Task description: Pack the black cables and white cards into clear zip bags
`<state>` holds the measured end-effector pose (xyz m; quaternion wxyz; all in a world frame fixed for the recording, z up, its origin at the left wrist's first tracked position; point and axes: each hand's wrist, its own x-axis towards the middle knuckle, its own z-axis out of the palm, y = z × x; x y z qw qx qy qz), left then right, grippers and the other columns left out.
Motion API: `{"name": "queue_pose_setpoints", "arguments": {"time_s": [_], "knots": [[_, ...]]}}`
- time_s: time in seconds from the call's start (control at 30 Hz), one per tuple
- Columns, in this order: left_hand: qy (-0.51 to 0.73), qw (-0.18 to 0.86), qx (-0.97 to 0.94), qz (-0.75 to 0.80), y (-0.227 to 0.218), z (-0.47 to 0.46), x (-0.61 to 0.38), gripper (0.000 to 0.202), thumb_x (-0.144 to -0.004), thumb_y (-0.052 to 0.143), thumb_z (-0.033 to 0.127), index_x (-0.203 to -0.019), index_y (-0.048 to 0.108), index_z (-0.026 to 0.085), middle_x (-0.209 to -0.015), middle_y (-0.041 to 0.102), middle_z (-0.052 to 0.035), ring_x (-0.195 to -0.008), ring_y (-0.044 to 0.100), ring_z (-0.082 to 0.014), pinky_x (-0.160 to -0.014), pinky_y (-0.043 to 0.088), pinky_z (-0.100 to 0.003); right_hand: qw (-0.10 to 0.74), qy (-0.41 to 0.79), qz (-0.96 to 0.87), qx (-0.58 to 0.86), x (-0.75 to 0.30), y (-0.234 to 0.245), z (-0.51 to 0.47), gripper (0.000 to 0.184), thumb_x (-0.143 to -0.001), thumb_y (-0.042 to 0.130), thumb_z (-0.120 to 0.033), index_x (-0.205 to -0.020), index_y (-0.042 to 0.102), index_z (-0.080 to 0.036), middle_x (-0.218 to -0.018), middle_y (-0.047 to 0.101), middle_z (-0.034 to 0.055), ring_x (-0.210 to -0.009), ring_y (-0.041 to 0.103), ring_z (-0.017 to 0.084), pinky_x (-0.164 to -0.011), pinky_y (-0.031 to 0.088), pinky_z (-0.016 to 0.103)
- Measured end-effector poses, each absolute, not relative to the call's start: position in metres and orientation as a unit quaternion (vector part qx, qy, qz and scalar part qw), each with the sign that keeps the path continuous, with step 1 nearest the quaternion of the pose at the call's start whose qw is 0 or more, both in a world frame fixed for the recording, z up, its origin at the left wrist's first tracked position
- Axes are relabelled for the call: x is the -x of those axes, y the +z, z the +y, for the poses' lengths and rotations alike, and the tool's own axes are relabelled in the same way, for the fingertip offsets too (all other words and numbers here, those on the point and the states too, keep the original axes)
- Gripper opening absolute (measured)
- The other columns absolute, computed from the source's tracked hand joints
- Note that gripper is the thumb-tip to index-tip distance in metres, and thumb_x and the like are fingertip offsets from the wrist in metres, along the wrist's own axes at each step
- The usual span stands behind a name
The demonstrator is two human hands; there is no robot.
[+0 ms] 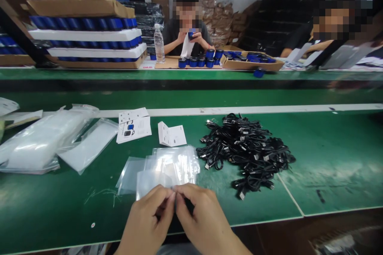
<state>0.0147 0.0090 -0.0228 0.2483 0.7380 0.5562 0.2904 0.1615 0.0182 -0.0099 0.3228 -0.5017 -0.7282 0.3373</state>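
Observation:
My left hand [151, 213] and my right hand [199, 211] meet at the front of the table, thumbs and forefingers pinched together. Between the fingertips is the edge of a clear plastic bag [151, 181], mostly lying beyond my knuckles; the exact grip is partly hidden. Just past the hands, a loose pile of flat clear plastic bags [179, 161] spreads over the green table. To the right lies a heap of black USB cables [248, 147], each coiled up. Behind the bags stands a folded printed leaflet [175, 135].
A stack of printed leaflets [133, 129] and thick packs of clear bags [38, 139] lie at left. Across a raised green ledge [119, 75], a co-worker [187, 24] handles a blue-and-black item. Trays of blue items [89, 44] and a water bottle [159, 44] stand there.

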Motion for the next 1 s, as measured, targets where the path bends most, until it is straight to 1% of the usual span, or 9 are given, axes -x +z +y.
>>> {"name": "queue_pose_setpoints", "arguments": {"time_s": [0.13,0.27,0.37,0.57,0.73,0.83,0.87,0.93,1.0], "knots": [[0.304,0.233,-0.743,0.549,-0.025,0.008,-0.015,0.024,-0.089,0.044,0.025,-0.068,0.054,0.021,-0.059,0.056,0.0043,-0.048,0.056,-0.0081,-0.048,0.045,-0.015,0.329,0.271,-0.757,0.494,-0.159,-0.017,0.017,0.026,-0.08,0.043,-0.013,-0.093,0.065,-0.017,-0.076,0.069,0.0051,-0.066,0.065,0.018,-0.061,0.047,0.025],[0.322,0.195,-0.742,0.555,-0.028,0.007,-0.015,0.024,-0.087,0.046,0.023,-0.063,0.05,0.021,-0.055,0.052,0.0056,-0.045,0.053,-0.007,-0.046,0.042,-0.015,0.312,0.202,-0.772,0.516,-0.158,-0.021,0.018,0.021,-0.081,0.042,-0.014,-0.067,0.057,-0.018,-0.062,0.06,0.0018,-0.056,0.057,0.015,-0.052,0.036,0.024],[0.341,0.154,-0.735,0.565,-0.028,0.007,-0.015,0.025,-0.085,0.047,0.02,-0.06,0.046,0.021,-0.052,0.047,0.0065,-0.042,0.048,-0.0068,-0.044,0.04,-0.015,0.316,0.163,-0.76,0.545,-0.16,-0.019,0.022,0.02,-0.078,0.043,-0.014,-0.061,0.052,-0.019,-0.057,0.056,0.0002,-0.052,0.052,0.014,-0.05,0.03,0.024],[0.353,0.151,-0.735,0.559,-0.025,0.005,-0.012,0.024,-0.082,0.048,0.017,-0.059,0.044,0.021,-0.05,0.045,0.0074,-0.04,0.045,-0.0061,-0.042,0.039,-0.014,0.303,0.238,-0.752,0.535,-0.161,-0.015,0.028,0.015,-0.081,0.047,-0.017,-0.069,0.056,-0.019,-0.064,0.059,-0.001,-0.055,0.054,0.012,-0.052,0.033,0.021],[0.38,0.195,-0.678,0.598,-0.033,0.001,-0.011,0.024,-0.082,0.047,0.02,-0.058,0.046,0.021,-0.047,0.047,0.0074,-0.039,0.046,-0.0066,-0.042,0.039,-0.016,0.255,0.2,-0.751,0.575,-0.167,-0.009,0.037,0.019,-0.078,0.049,-0.012,-0.06,0.052,-0.019,-0.056,0.054,-0.002,-0.05,0.05,0.012,-0.05,0.031,0.023],[0.382,0.243,-0.629,0.633,-0.038,0.001,-0.011,0.025,-0.082,0.047,0.025,-0.057,0.046,0.022,-0.045,0.049,0.0069,-0.039,0.048,-0.0083,-0.043,0.04,-0.018,0.247,0.285,-0.759,0.531,-0.174,0.005,0.055,0.004,-0.08,0.056,-0.018,-0.081,0.06,-0.019,-0.074,0.063,0.0006,-0.068,0.058,0.016,-0.061,0.041,0.024],[0.382,0.26,-0.617,0.637,-0.04,0.001,-0.011,0.026,-0.082,0.046,0.026,-0.057,0.045,0.022,-0.045,0.049,0.0067,-0.039,0.049,-0.0087,-0.043,0.04,-0.018,0.26,0.325,-0.754,0.508,-0.175,0.009,0.064,0.016,-0.081,0.058,-0.023,-0.097,0.059,-0.02,-0.087,0.065,0.0029,-0.077,0.06,0.017,-0.067,0.044,0.026],[0.381,0.282,-0.607,0.638,-0.041,0.002,-0.012,0.027,-0.083,0.044,0.027,-0.057,0.043,0.022,-0.045,0.05,0.0064,-0.04,0.05,-0.0093,-0.044,0.04,-0.019,0.292,0.387,-0.72,0.496,-0.172,0.016,0.088,0.043,-0.085,0.056,-0.036,-0.123,0.046,-0.019,-0.109,0.061,0.0081,-0.088,0.06,0.019,-0.076,0.047,0.03],[0.378,0.285,-0.612,0.633,-0.041,0.002,-0.012,0.028,-0.084,0.044,0.028,-0.056,0.041,0.022,-0.045,0.05,0.0062,-0.04,0.049,-0.0093,-0.044,0.038,-0.019,0.301,0.418,-0.671,0.533,-0.162,0.017,0.117,0.053,-0.086,0.052,-0.043,-0.129,0.039,-0.015,-0.113,0.058,0.012,-0.09,0.061,0.019,-0.08,0.048,0.032]]}}
